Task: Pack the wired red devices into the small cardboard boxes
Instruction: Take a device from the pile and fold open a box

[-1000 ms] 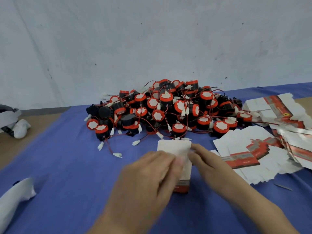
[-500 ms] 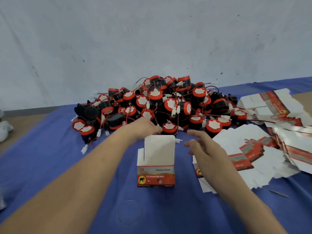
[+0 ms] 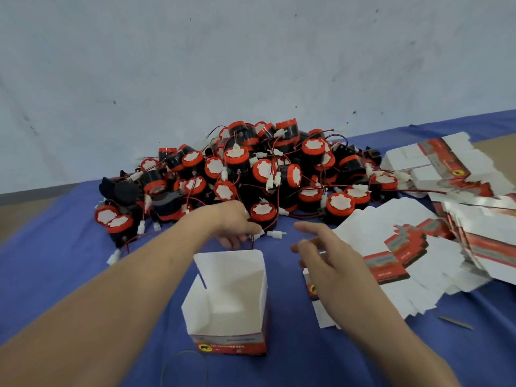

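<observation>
While the small cardboard box point(image 3: 229, 300) stands upright on the blue-covered counter point(image 3: 55, 261) with its top flaps raised, the left hand point(image 3: 236, 226) lies beyond it at the near edge of the heap of wired red devices point(image 3: 251, 174). Its fingers curl down against one device point(image 3: 262, 215) and a white connector point(image 3: 258, 235); whether they already pinch either cannot be told. The right hand point(image 3: 325, 254) hovers over flat box blanks point(image 3: 413, 247), fingers loosely spread and holding nothing. The left hand is the nearer. As the device lies just beyond the box mouth, the carry would likely run straight back toward the person.
</observation>
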The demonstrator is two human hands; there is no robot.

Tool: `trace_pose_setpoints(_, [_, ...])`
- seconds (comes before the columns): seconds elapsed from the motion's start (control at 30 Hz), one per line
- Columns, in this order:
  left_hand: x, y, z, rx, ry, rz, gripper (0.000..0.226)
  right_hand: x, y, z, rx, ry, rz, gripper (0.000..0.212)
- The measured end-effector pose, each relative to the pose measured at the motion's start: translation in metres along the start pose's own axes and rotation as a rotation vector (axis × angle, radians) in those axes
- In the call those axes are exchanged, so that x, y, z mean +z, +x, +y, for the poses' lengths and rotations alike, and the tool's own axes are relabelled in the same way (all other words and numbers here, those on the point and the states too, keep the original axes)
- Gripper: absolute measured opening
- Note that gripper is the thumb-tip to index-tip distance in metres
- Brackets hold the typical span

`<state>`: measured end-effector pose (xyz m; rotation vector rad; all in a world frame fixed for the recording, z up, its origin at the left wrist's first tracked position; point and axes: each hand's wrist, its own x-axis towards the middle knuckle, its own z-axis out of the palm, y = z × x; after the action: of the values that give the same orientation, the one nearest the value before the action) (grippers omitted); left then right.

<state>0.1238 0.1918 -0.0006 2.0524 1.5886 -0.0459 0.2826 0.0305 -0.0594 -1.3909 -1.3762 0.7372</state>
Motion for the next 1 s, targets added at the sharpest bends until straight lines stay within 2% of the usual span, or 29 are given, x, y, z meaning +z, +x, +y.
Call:
trace_pose_setpoints(0.2, [0.000,-0.005,0.002,0.026,-0.003,0.001,0.023,-0.001,0.000,-0.001,0.000,-0.009,0.011,0.026])
trace_pose_setpoints(0.27, [-0.007,-0.010,0.001,0.049,-0.071,0.029,0.018,-0.002,0.000,-0.002,0.001,-0.014,0.011,0.028])
trace_pose_setpoints(0.47, [-0.024,-0.022,0.003,0.026,-0.325,0.260,0.013,-0.009,-0.001,-0.007,-0.016,0.065,0.120,0.028])
trace_pose_setpoints(0.53, [-0.027,-0.032,0.006,0.036,-0.199,0.267,0.014,-0.010,-0.001,-0.010,-0.018,0.116,0.158,0.027])
trace_pose_setpoints(0.6, [-0.029,-0.043,0.008,0.040,0.042,0.280,0.015,-0.009,-0.002,-0.014,-0.020,0.140,0.173,0.025])
trace_pose_setpoints(0.7, [-0.033,-0.056,0.008,0.096,0.321,0.488,0.025,-0.007,-0.003,-0.017,-0.021,0.142,0.169,0.027])
trace_pose_setpoints(0.73, [-0.034,-0.060,0.007,0.141,0.313,0.561,0.029,-0.006,-0.004,-0.017,-0.022,0.140,0.166,0.027])
trace_pose_setpoints(0.83, [-0.031,-0.071,0.002,0.285,0.048,0.742,0.032,-0.005,-0.004,-0.018,-0.022,0.137,0.173,0.027])
trace_pose_setpoints(1.0, [-0.023,-0.080,-0.008,0.201,-0.133,0.629,0.029,0.000,-0.008,-0.020,-0.021,0.150,0.179,0.028])
